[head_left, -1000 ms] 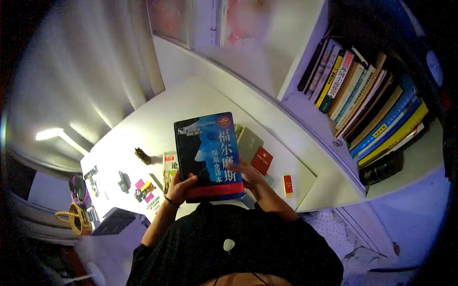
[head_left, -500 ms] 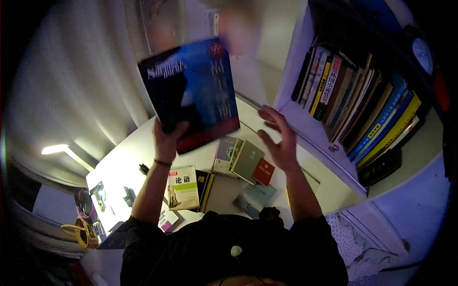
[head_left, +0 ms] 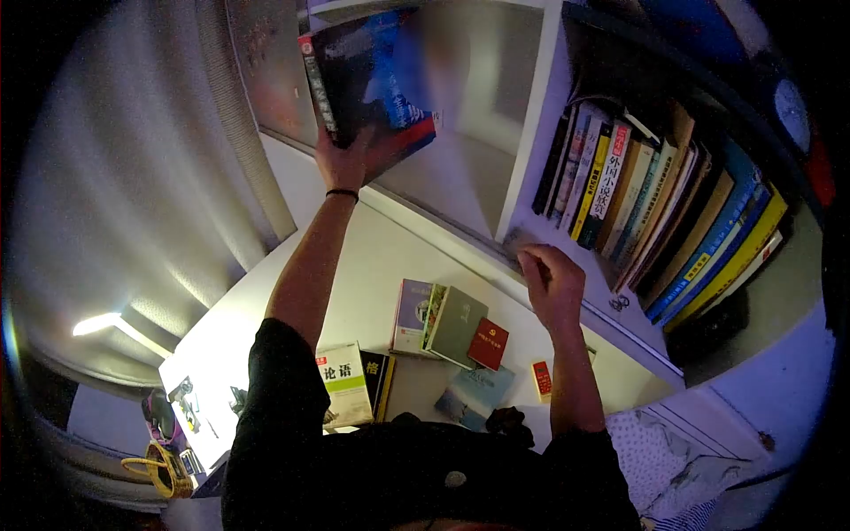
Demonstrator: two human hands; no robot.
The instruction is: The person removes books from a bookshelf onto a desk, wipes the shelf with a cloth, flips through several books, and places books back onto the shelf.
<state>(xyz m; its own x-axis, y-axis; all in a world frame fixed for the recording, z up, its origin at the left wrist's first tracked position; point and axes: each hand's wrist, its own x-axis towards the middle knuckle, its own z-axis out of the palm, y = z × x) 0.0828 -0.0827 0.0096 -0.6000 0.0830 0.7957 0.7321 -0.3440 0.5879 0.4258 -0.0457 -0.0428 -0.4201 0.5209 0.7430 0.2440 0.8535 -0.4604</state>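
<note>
My left hand point(head_left: 343, 164) is wrapped around the lower end of a thick black, blue and red book point(head_left: 363, 80), held up in front of the open shelf compartment point(head_left: 482, 168). The book is tilted, its spine facing left. My right hand point(head_left: 553, 281) hangs over the front edge of the shelf, fingers curled in and nothing seen in them. Below on the white desk point(head_left: 354, 283) lie a grey-green book point(head_left: 459, 326), a small red booklet point(head_left: 489, 343), a purple-grey book point(head_left: 411, 314), a blue-grey book point(head_left: 475, 394) and a white-and-green book point(head_left: 345, 385).
A row of upright books point(head_left: 611, 177) leans in the right shelf compartment. A lit lamp point(head_left: 99, 324) stands at the left by the curtain point(head_left: 168, 177). A small red-and-yellow box point(head_left: 542, 380) lies near my right forearm, and a wicker basket point(head_left: 168, 469) is at lower left.
My left hand has carried the book up and away, from over the desk to the shelf compartment, turning its spine into view. My right hand has moved slightly right and lower, its fingers now curled.
</note>
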